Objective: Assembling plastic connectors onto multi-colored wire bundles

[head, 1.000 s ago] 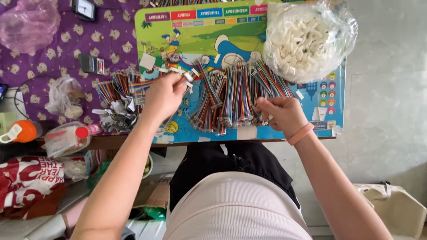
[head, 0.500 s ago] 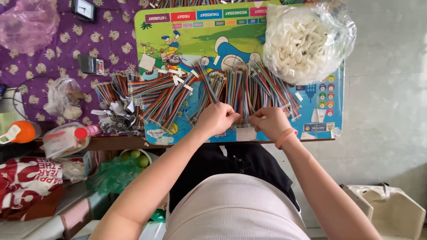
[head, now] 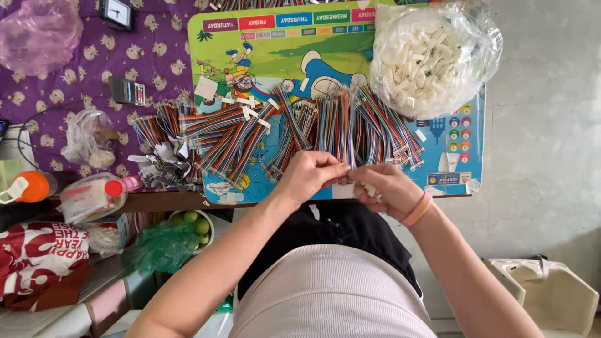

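My left hand and my right hand meet at the near edge of a colourful printed board. Both pinch the near end of one rainbow ribbon cable that runs away across the board. My right hand also seems to hold small white pieces under its fingers. Several more bundles of rainbow ribbon cables lie fanned across the board on both sides. A clear plastic bag of small white connectors sits at the board's far right corner.
A purple patterned cloth carries a crumpled clear bag, a black clock and a small dark gadget. An orange-capped bottle, a red-capped container, a bowl of green fruit and a green bag sit lower left.
My left hand came back from the far left bundles to the near edge and joined my right hand on a single cable. My right hand shifted slightly left.
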